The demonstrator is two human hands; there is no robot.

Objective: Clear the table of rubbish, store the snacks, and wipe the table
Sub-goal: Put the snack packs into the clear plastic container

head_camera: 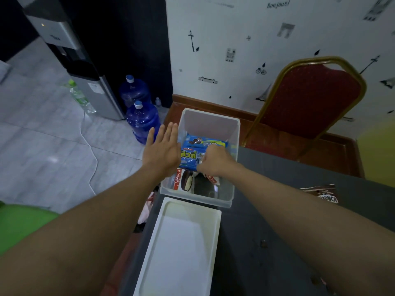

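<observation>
— In the head view, what are the fingers doing?

— The left hand (163, 149) is flat, its fingers (171, 133) straight and slightly spread, held over the left rim of the clear box (208, 122). I cannot tell whether it touches anything.

— And the right hand (215, 161)?

— Its fingers (206, 157) are curled round the near end of the blue biscuit pack (193, 152), which sits inside the clear box above a Choco pie carton (178, 179).

— Where is the box?

— At the far left edge of the dark table (277, 210), just beyond the white lid (181, 242), which lies flat on the table with its inner side up.

— Any other snacks?

— A brown Crunch packet (322, 193) lies on the table to the right, well apart from both hands. A red chair (310, 99) stands behind the table.
</observation>
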